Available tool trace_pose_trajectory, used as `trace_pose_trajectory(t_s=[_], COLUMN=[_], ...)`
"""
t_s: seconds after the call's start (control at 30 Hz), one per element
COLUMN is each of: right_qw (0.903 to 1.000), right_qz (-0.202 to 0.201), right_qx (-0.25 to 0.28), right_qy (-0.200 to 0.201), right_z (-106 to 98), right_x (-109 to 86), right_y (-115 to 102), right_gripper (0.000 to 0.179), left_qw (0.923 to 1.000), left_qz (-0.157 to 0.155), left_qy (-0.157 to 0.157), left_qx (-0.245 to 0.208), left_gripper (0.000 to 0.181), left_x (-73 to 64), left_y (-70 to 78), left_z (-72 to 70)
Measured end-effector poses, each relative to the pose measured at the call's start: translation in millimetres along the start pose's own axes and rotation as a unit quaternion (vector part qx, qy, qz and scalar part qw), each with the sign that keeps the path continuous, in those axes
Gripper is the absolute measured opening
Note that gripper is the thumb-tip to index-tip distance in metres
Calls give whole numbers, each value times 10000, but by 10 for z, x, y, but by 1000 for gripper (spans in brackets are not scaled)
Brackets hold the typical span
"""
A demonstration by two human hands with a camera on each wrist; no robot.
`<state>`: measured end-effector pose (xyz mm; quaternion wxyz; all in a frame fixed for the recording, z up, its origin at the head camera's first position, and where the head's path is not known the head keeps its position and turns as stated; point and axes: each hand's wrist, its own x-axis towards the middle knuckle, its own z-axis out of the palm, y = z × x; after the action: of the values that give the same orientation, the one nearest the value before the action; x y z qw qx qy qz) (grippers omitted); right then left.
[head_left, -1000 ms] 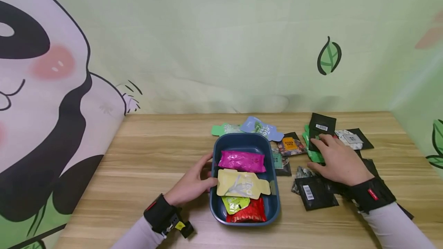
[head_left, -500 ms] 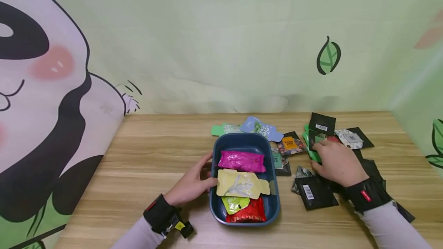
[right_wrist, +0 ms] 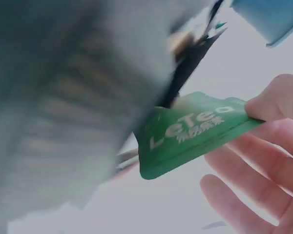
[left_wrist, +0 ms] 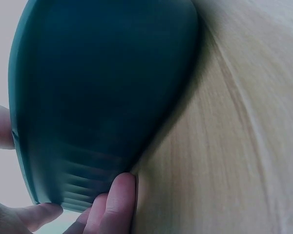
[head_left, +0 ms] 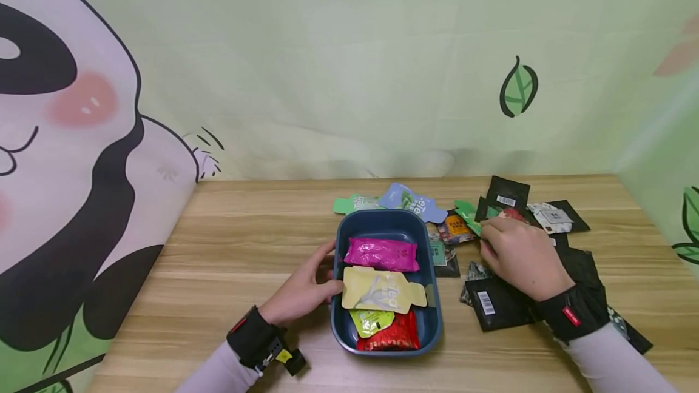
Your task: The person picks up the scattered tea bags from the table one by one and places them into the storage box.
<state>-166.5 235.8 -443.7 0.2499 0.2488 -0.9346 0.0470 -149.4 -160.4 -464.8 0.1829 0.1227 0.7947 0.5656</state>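
Note:
My right hand (head_left: 526,256) pinches a green tea sachet (right_wrist: 195,124) marked "LeTea" by one edge between thumb and index finger. The other fingers stay loosely spread below it. In the head view the sachet's green end (head_left: 468,216) pokes out left of the fingers, among the black sachets. My left hand (head_left: 303,287) holds the left side of a dark blue box (head_left: 334,320), thumb at the rim and fingertips (left_wrist: 119,195) against the outer wall. Inside lie a magenta packet (head_left: 381,255), a pale yellow sachet (head_left: 379,291), a lime sachet (head_left: 372,322) and a red packet (head_left: 394,333).
Black sachets (head_left: 505,305) lie heaped under and around the right hand. One with an orange label (head_left: 456,227) lies nearer the box. Blue (head_left: 412,202) and light green (head_left: 357,204) sachets lie behind the box. A printed cloth backdrop (head_left: 382,90) rises behind the wooden table (head_left: 246,217).
My right hand has closed its grip on the green sachet and drawn it left and up from beneath a black one, which has shifted. My left hand and the box stay put.

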Motion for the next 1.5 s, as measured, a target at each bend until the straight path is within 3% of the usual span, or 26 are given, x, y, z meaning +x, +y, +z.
trace_pose_trajectory(t_s=[0.2, 0.4, 0.67, 1.0, 1.37, 1.43, 1.5], right_qw=[9977, 9928, 9749, 9481, 9229, 9236, 9319], right_qz=[-368, -685, -1349, -2255, -2754, -2735, -2548], right_qx=[159, 330, 864, 1590, 2165, 2295, 2409], right_qy=[552, 921, 1546, 1578, 1595, 1397, 930], right_z=[-88, -250, -449, -498, -460, -452, -455], right_x=[36, 64, 110, 94, 73, 66, 46], right_y=[-81, -144, -372, -687, -936, -964, -979], right_gripper=[9, 19, 41, 29, 19, 28, 51], left_qw=[10000, 10000, 9999, 9956, 9946, 9946, 9945], left_qz=[-27, -91, -125, -432, -444, -442, -455], left_qy=[-7, 30, 27, 21, 30, 22, 0], left_qx=[-4, -6, -10, -829, -938, -937, -943], left_gripper=[80, 80, 80, 68, 63, 63, 63], left_x=[2, -6, -7, 5, 7, 8, 10], left_y=[-1, 2, -11, -16, -2, -3, -3], left_z=[-2, -1, -5, -10, -14, -15, -16])
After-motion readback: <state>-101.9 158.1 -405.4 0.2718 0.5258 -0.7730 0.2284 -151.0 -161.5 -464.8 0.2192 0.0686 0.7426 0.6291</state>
